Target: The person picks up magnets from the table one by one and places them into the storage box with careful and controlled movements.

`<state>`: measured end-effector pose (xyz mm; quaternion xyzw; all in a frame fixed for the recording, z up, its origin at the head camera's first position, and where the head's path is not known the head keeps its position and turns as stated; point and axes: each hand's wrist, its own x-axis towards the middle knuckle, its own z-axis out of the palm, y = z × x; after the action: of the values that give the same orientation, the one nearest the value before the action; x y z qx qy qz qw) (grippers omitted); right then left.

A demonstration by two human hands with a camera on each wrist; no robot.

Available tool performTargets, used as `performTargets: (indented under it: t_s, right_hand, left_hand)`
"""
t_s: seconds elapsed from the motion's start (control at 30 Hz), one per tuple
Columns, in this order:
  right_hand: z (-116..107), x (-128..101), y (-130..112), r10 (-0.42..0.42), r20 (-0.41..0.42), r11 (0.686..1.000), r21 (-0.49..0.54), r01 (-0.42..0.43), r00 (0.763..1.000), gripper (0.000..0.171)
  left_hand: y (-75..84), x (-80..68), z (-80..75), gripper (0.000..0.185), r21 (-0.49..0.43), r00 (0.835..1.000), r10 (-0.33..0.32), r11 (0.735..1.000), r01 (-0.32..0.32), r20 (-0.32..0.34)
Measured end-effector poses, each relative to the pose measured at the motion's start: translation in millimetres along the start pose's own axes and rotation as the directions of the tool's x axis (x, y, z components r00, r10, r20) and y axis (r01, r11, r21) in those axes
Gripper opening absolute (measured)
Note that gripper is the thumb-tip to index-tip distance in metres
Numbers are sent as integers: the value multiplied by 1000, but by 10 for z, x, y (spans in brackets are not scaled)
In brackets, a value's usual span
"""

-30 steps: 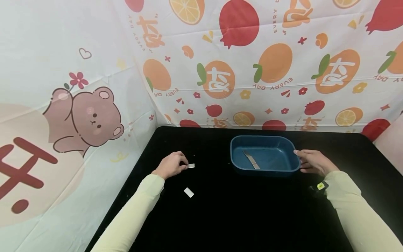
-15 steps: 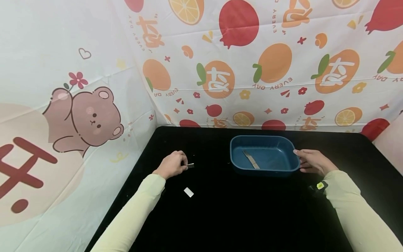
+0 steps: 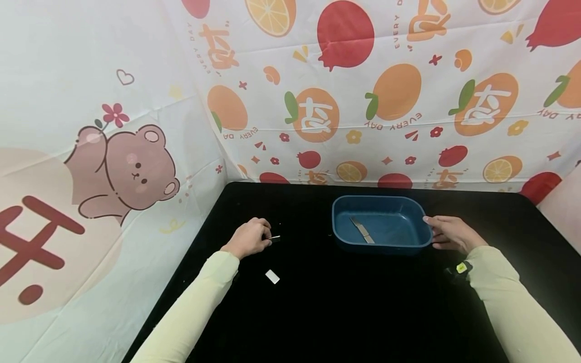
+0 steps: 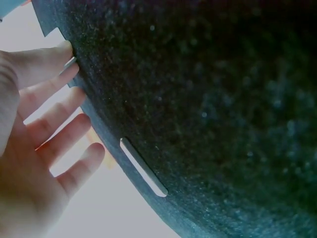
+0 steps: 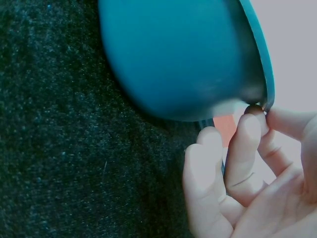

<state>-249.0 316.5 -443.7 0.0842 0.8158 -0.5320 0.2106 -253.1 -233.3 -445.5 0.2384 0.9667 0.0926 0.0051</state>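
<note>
Across the lower half of the head view, a black table (image 3: 345, 312), matte and slightly grainy, so a thin part lying flat offers little edge to get under. Right of centre on it, a blue tray (image 3: 338, 229), rigid plastic and likely light, with a long metal strip (image 3: 361, 230) lying loose inside. At its right rim, the right hand (image 3: 447, 233): thumb over the lip, fingers curled against the outer wall beneath, a firm hold at the best place, the rolled rim.

Left of centre, the left hand (image 3: 247, 237), thumb and forefinger pinching a small metal plate (image 3: 274, 237) tipped up on edge, touching or just above the table; hard to tell which from the head view. In the left wrist view, only a sliver of it (image 4: 69, 63) between the fingertips at upper left, the other fingers loosely spread. Probably stiff, very light, smooth and slippery: best held by the two long edges, not the faces.

Just below that hand, a second plate (image 3: 272, 276) lying flat and apart from it.
</note>
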Motion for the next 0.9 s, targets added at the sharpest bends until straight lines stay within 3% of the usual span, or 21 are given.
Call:
performTargets:
  t_s: [0.9]
  right_hand:
    - [-5,14,12,4,-4,1000,1,-4,1000,53]
  left_hand:
    - [-8,-33,-13,7,-26,998,21,999,-23,-58]
